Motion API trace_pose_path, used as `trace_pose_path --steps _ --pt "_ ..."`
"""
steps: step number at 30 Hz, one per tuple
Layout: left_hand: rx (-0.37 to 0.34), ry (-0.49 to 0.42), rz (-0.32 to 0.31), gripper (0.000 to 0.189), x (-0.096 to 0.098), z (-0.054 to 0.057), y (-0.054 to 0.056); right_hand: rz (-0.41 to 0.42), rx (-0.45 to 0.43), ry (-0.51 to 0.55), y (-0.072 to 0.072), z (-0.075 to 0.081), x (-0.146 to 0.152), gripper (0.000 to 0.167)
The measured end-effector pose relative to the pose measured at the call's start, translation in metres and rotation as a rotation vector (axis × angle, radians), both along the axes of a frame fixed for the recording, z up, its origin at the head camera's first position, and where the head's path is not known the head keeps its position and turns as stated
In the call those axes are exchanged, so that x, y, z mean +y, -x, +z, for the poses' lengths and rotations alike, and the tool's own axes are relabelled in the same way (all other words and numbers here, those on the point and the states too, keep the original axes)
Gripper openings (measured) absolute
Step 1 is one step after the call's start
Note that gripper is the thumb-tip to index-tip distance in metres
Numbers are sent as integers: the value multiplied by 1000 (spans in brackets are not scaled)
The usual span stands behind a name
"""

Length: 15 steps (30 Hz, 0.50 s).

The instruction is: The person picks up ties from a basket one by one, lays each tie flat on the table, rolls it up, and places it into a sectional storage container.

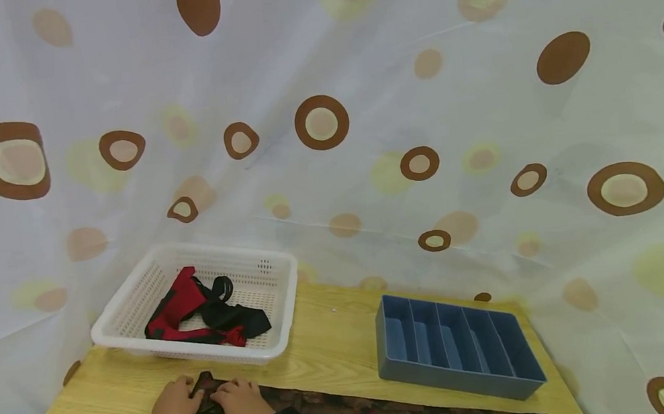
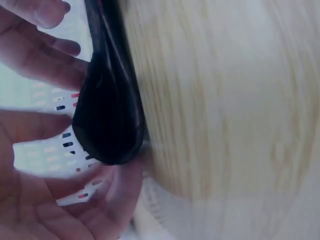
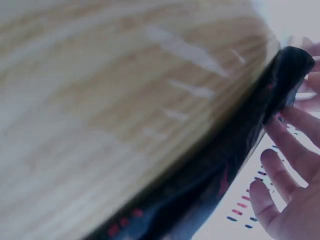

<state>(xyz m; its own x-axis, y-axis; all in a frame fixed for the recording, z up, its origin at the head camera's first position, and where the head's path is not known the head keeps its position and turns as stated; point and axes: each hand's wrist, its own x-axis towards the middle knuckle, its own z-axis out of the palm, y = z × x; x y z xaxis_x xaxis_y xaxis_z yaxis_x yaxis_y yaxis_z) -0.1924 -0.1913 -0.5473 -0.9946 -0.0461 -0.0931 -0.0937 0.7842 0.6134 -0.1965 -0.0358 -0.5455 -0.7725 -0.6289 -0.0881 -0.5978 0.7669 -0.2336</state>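
A dark necktie point(image 1: 365, 410) with a brown and reddish pattern lies lengthwise across the front of the table. Its left end is doubled over, and the left wrist view shows this fold as a rounded dark loop point(image 2: 112, 125). My left hand point(image 1: 173, 409) pinches the folded end between thumb and finger. Just to its right, my right hand point(image 1: 240, 409) rests on the tie with loosely bent fingers. In the right wrist view, its fingertips point(image 3: 272, 127) touch the tie's edge. The right thumb's contact is hard to make out.
Behind the hands stands a white perforated basket point(image 1: 288, 286) holding a red-and-black necktie point(image 1: 181, 304) and a black necktie point(image 1: 237, 315). A blue-grey box with several compartments point(image 1: 459, 379) is at the right, behind the tie. A patterned curtain point(image 1: 330, 187) borders the table point(image 1: 328, 342).
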Motion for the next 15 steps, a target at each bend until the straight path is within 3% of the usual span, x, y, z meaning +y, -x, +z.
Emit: trace_pose_path --steps 2,5,9,12,15 --pt "-12 -51 -28 35 0 0 0 -17 -61 30 1 3 2 28" --pt "27 -147 -52 30 6 4 -3 -41 -170 78 3 6 9 29" --pt "51 -200 -71 24 17 13 -7 -48 -262 118 5 6 20 35" --pt "53 -204 -77 25 25 17 -8 -33 -229 105 5 3 26 37" --pt "53 -210 -80 27 33 17 -10 -25 -137 59 3 -1 32 35"
